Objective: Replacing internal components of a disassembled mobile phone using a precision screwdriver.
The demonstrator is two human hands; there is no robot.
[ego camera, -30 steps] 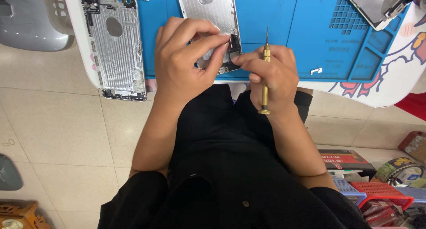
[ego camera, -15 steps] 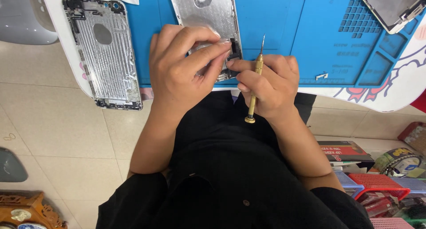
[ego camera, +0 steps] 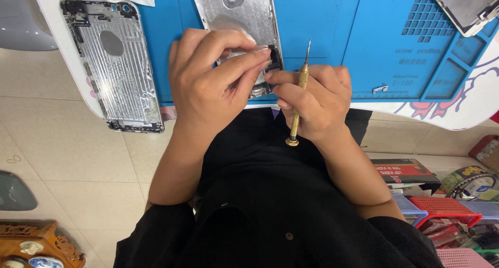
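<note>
The left hand (ego camera: 208, 86) pinches the phone shell's (ego camera: 244, 18) lower edge on the blue mat (ego camera: 332, 39); the right hand (ego camera: 314, 104) has its fingers closed around a brass screwdriver (ego camera: 297, 99).

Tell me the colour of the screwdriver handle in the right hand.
Brass-gold; the screwdriver shows best in the head view, held in the right hand.

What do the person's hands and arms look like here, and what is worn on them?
Both hands are bare: the left hand and the right hand show no gloves, and no rings or watch can be seen. The forearms are bare too. Black sleeves are pushed up to about the elbows, matching the black garment.
</note>
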